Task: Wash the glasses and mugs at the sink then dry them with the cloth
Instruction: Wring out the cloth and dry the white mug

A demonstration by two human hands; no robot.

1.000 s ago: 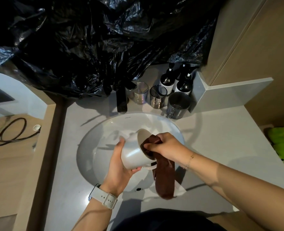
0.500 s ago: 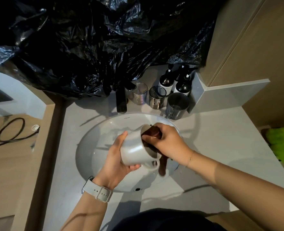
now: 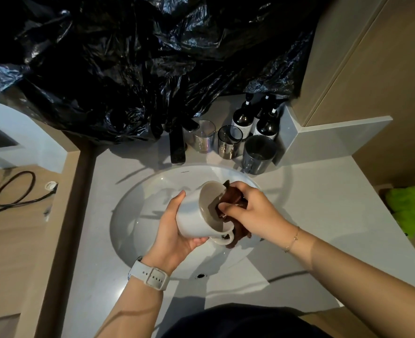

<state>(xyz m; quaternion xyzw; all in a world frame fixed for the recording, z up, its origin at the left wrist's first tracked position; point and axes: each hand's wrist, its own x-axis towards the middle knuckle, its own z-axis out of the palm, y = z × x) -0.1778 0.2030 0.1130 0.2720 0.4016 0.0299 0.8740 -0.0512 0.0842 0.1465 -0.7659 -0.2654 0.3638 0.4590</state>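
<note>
Over the white sink (image 3: 138, 215), my left hand (image 3: 174, 230) grips a white mug (image 3: 196, 215) tipped on its side, mouth facing right, handle at the bottom. My right hand (image 3: 252, 211) holds a bunched brown cloth (image 3: 231, 203) and pushes it into the mug's mouth; a short end of cloth hangs below the mug. Behind the sink stand a clear glass (image 3: 203, 139), a shiny tumbler (image 3: 229, 142) and a dark grey mug (image 3: 259, 154).
A black faucet (image 3: 177, 148) rises at the sink's back edge. Dark bottles (image 3: 255, 120) stand in the corner behind the glasses. A black plastic sheet (image 3: 140, 57) covers the wall above. A green cloth (image 3: 411, 211) lies at right. The grey counter (image 3: 323, 203) surrounds the sink.
The cloth, which hung long below the mug, has been gathered up and stuffed further into the mug. Both hands and the mug have lifted slightly toward the back of the sink.
</note>
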